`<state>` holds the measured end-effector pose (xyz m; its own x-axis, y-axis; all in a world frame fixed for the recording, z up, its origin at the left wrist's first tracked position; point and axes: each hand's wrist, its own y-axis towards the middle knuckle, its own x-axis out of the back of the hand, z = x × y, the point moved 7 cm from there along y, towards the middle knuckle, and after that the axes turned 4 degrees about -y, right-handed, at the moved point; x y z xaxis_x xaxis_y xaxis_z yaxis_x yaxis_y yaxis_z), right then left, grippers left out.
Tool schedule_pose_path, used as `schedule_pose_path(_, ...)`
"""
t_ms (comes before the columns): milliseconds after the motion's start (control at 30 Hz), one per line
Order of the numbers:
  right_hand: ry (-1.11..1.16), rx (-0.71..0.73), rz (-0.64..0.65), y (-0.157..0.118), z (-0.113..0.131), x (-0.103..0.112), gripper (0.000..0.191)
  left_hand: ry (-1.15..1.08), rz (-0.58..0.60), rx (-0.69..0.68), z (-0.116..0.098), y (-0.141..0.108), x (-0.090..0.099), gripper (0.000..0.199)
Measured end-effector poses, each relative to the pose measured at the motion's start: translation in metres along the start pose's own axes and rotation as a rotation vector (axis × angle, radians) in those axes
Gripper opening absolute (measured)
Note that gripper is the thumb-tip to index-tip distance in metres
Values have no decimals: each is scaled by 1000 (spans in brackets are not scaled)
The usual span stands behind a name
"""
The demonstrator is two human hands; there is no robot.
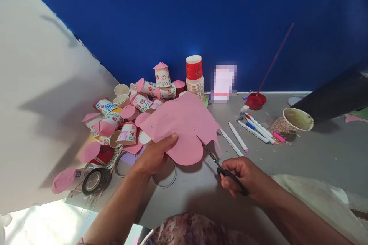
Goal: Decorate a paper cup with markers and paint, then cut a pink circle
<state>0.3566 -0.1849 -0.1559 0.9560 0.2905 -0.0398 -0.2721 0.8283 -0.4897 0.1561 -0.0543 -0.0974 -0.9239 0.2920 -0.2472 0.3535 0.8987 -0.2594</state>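
A large sheet of pink paper (178, 122) is pinched in my left hand (156, 153), thumb on top and fingers underneath. Its lower part is cut to a rounded outline, and the right edge is jagged. My right hand (238, 176) is closed round the black handles of a pair of scissors (212, 155). The blades point up and left, with their tip at the paper just right of the rounded part. Part of the lower blade is hard to make out. Under my left hand, a thin round ring (164, 185) lies on the grey table.
Decorated paper cups (128, 133) with pink paper tops are heaped at the left, beside a roll of black tape (93, 182). A cup stack (194, 72) stands at the back. Several markers (238, 136), a red dish (255, 100) and a stained cup (297, 119) are at the right.
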Motion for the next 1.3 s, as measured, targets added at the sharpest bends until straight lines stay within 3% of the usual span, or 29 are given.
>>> schedule_pose_path(167, -11, 1, 14, -1, 1, 0, 53, -41, 123, 68, 6, 3, -7, 48)
schedule_pose_path(500, 6, -19, 31, -3, 4, -2, 50, -84, 212, 121, 1, 3, -20, 60)
schedule_pose_path(900, -57, -5, 23, -3, 0, 2, 46, -6, 189, 317, 8, 6, -10, 63)
schedule_pose_path(1300, -58, -47, 34, -2, -4, 4, 45, 179, 240, 304, 4, 12, 2, 50)
